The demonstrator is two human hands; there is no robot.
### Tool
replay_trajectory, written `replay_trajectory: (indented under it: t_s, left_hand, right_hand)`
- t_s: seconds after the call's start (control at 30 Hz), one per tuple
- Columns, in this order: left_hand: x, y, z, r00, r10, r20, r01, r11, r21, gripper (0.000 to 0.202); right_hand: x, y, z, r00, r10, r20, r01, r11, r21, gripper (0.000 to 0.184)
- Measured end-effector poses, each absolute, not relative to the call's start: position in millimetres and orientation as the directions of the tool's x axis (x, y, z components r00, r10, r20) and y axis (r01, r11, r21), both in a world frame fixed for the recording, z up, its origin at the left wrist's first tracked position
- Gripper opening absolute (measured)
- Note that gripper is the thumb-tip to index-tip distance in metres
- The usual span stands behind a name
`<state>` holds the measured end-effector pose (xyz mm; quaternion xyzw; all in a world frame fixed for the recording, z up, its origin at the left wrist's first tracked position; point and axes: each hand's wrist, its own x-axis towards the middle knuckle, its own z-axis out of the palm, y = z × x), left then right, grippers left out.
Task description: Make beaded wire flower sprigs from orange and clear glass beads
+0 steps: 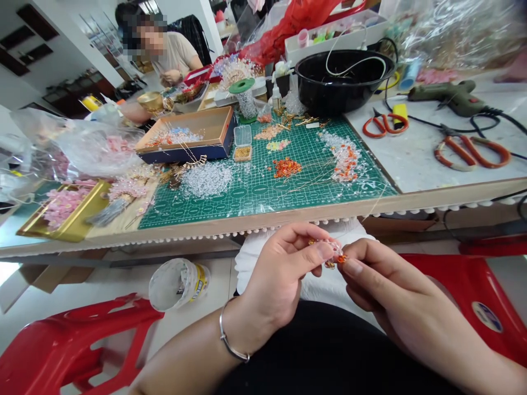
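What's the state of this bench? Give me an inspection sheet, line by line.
Surface: green cutting mat on a pale table, strewn with beads.
Job's things: small beaded piece pinched between both hands above the lap; clear beads and orange beads in piles on the mat.
Clutter: black bowl, scissors, glue gun, box, plastic bags, gold tray.
Grippers: left hand and right hand each closed on the beaded piece with the fingertips.
Cables: black cable trails from the glue gun across the table; white cord lies in the bowl.
Surroundings: another person at the far end; red stools on both sides; plastic tub on the floor.
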<state>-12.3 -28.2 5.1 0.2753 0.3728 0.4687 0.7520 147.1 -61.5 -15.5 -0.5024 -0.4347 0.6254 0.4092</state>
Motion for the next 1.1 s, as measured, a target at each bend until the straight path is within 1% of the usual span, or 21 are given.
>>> replay_trajectory:
  t_s: [0.17,0.3,0.37,0.5,0.63,0.77,0.87,0.93,1.0,1.03,1.1]
  left_hand:
    - [-14.1,-29.9,5.2,0.241,0.916,-0.321,-0.445,0.398,0.802,0.019]
    - [-15.6,-31.1,3.8,0.217,0.925,-0.312,-0.417,0.376,0.827,0.021]
    - [-16.5,-31.4,1.8,0.218,0.93,-0.297,-0.414,0.364,0.835,0.021]
    - [-17.8,-32.0,-1.9,0.22,0.934,-0.282,-0.42,0.352,0.837,0.024]
    - [-17.8,-32.4,-2.1,0.214,0.935,-0.282,-0.415,0.349,0.84,0.027]
    - [-16.9,-32.6,-1.4,0.214,0.936,-0.28,-0.425,0.347,0.836,0.03]
    - [-16.1,-32.7,-2.6,0.231,0.939,-0.254,-0.436,0.333,0.836,0.029]
    - [-15.8,-32.6,-3.8,0.238,0.942,-0.238,-0.441,0.323,0.837,0.028]
    - [-16.1,-32.4,-4.7,0.24,0.943,-0.232,-0.446,0.32,0.836,0.027]
    - [-16.5,-32.3,-5.0,0.241,0.942,-0.232,-0.449,0.32,0.834,0.027]
    - [-17.6,-32.2,-5.6,0.244,0.941,-0.234,-0.45,0.324,0.832,0.026]
  right_hand:
    - [144.2,-60.4,-12.1,-0.136,0.951,-0.278,0.041,-0.275,-0.961,0.043]
    - [143.0,-61.5,-11.0,-0.111,0.972,-0.207,0.102,-0.196,-0.975,0.041]
    - [141.7,-62.2,-10.8,-0.1,0.98,-0.174,0.106,-0.163,-0.981,0.037]
    - [141.4,-64.6,-15.0,-0.062,0.988,-0.143,-0.018,-0.144,-0.989,0.022]
    - [145.9,-70.5,-25.8,-0.065,0.987,-0.15,-0.144,-0.158,-0.977,0.015]
    - [144.4,-73.7,-29.8,-0.04,0.987,-0.158,-0.259,-0.163,-0.952,0.017]
    - [137.8,-72.2,-26.2,-0.026,0.987,-0.16,-0.265,-0.161,-0.951,0.018]
    - [134.3,-70.6,-23.5,-0.016,0.99,-0.137,-0.234,-0.137,-0.962,0.016]
    - [134.1,-69.6,-22.1,0.018,0.997,-0.077,-0.158,-0.073,-0.985,0.015]
    - [135.5,-69.6,-21.8,0.033,0.999,-0.039,-0.086,-0.036,-0.996,0.015]
    - [140.5,-70.3,-21.6,0.031,0.999,0.029,0.114,0.025,-0.993,0.016]
